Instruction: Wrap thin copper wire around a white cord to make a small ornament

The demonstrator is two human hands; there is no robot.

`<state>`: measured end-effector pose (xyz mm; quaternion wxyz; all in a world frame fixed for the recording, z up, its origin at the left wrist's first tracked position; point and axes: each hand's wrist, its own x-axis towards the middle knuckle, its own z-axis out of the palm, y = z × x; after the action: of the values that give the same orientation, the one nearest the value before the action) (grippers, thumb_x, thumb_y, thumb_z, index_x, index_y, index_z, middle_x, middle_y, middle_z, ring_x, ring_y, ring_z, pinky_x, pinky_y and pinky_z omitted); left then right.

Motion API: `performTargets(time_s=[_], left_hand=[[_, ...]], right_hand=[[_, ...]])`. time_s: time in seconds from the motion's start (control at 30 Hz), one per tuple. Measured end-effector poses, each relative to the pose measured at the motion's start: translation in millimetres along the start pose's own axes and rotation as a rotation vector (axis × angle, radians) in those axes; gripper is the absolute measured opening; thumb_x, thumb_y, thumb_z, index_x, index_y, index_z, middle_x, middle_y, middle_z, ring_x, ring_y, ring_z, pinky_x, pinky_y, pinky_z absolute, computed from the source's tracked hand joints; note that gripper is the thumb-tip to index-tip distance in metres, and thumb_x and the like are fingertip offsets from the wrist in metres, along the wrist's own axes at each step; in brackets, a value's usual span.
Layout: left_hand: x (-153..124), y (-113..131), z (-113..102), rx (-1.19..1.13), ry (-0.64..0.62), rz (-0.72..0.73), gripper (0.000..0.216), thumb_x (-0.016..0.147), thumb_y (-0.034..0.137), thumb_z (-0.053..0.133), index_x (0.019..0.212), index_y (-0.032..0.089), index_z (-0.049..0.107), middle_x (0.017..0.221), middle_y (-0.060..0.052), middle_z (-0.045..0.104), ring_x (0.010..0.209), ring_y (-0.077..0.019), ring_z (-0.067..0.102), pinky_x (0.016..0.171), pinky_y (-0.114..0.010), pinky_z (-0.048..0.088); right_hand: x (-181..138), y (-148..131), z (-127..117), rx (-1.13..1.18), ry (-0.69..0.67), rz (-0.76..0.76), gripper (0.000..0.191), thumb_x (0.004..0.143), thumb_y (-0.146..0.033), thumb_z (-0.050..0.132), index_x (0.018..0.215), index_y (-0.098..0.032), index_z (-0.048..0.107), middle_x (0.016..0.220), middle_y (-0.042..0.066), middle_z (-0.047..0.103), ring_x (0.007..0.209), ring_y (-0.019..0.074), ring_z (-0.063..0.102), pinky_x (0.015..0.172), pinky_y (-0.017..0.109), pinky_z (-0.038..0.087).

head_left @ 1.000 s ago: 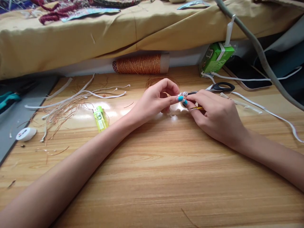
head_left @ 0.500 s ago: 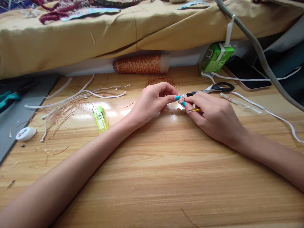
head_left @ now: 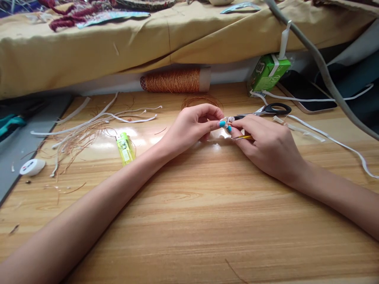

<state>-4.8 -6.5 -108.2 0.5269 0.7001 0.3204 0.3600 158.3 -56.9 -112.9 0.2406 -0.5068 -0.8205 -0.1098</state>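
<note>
My left hand (head_left: 194,126) and my right hand (head_left: 266,144) meet over the middle of a wooden table (head_left: 189,221). Both pinch a small white coiled piece (head_left: 230,119) wound with copper-coloured thread, held between the fingertips. Under my right fingers a thin yellow tool (head_left: 244,137) pokes out, its tip hidden. A loose loop of copper thread (head_left: 201,100) lies just behind my left hand, and black-handled scissors (head_left: 268,109) lie just behind my right hand.
A spool of copper thread (head_left: 174,79) lies at the back under a tan cloth (head_left: 118,43). A green lighter (head_left: 124,148), white strips and thread scraps (head_left: 89,122), and a white round object (head_left: 32,166) are on the left. At the right are a green carton (head_left: 268,73), a phone (head_left: 308,94) and a white strip (head_left: 331,139).
Both hands stay together at the coiled piece. They dropped slightly toward the table, then the fingertips shifted a little as they worked the piece. Nothing else moved.
</note>
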Motion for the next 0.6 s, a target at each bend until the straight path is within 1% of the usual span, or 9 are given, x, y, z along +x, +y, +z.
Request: performTargets(time_s=[0.23, 0.43, 0.6], left_hand=[[-0.4, -1.0, -0.2, 0.089, 0.016, 0.065, 0.004, 0.069, 0.015, 0.054, 0.071, 0.013, 0.057, 0.065, 0.001, 0.056, 0.047, -0.0037, 0.045, 0.046, -0.018, 0.035], [-1.5, -1.2, 0.2, 0.206, 0.029, 0.135, 0.006, 0.07, 0.013, 0.052, 0.071, 0.013, 0.058, 0.059, 0.003, 0.055, 0.046, -0.0035, 0.044, 0.049, -0.019, 0.036], [-1.5, -2.4, 0.3, 0.293, 0.059, 0.175, 0.008, 0.07, 0.014, 0.052, 0.072, 0.014, 0.059, 0.06, 0.003, 0.056, 0.049, -0.0045, 0.046, 0.051, -0.019, 0.036]], right_hand=[[-0.1, 0.7, 0.3, 0.014, -0.018, -0.036, 0.023, 0.082, -0.024, 0.035, 0.08, -0.016, 0.056, 0.076, 0.004, 0.061, 0.065, 0.013, 0.054, 0.052, 0.024, 0.036], [-0.2, 1.3, 0.6, 0.008, -0.026, -0.05, 0.024, 0.083, -0.025, 0.034, 0.084, -0.015, 0.057, 0.079, 0.006, 0.061, 0.068, 0.0141, 0.055, 0.054, 0.025, 0.038], [0.4, 0.6, -0.5, 0.024, -0.034, -0.047, 0.025, 0.083, -0.025, 0.033, 0.085, -0.016, 0.057, 0.078, 0.005, 0.061, 0.067, 0.0138, 0.055, 0.054, 0.025, 0.038]])
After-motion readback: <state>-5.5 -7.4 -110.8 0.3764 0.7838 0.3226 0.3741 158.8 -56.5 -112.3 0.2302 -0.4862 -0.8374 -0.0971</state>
